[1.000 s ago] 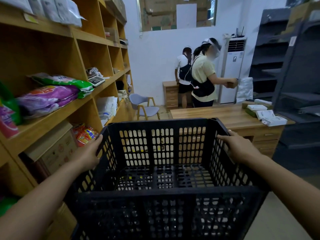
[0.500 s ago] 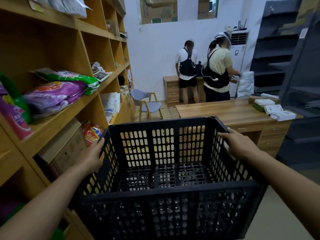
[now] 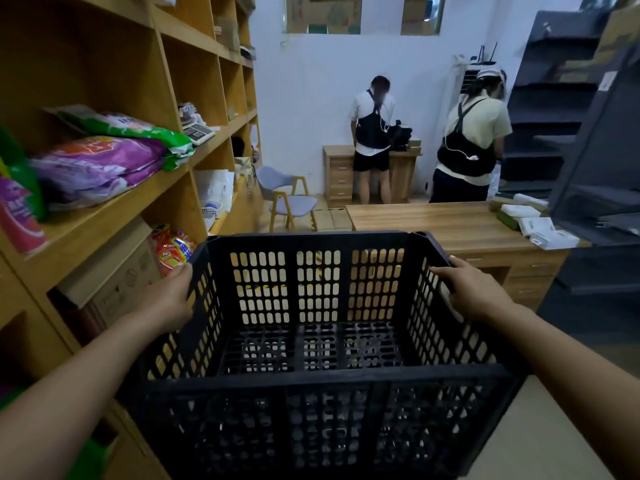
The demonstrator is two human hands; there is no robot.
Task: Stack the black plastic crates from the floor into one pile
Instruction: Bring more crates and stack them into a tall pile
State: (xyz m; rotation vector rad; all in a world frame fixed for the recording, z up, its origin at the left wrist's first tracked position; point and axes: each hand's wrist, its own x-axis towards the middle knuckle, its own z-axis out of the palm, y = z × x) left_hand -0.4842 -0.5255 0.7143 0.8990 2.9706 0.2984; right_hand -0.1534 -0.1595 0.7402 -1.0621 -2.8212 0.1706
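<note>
Both hands carry 1 black plastic crate in the air, close in front of the person. The left hand has its grip closed around the crate's left wall near the top rim, fingers curled over the edge. The right hand grips the right wall the same way, its fingers wrapped over the rim. The crate is open-topped and empty, with slotted walls and a gridded bottom, and it is held roughly level. Left of it stands a wooden shelf unit holding a purple bag and a green bag. Beyond the crate is a wooden tabletop with white boxes on it. Farther back stand a grey chair and 2 people facing away.
</note>
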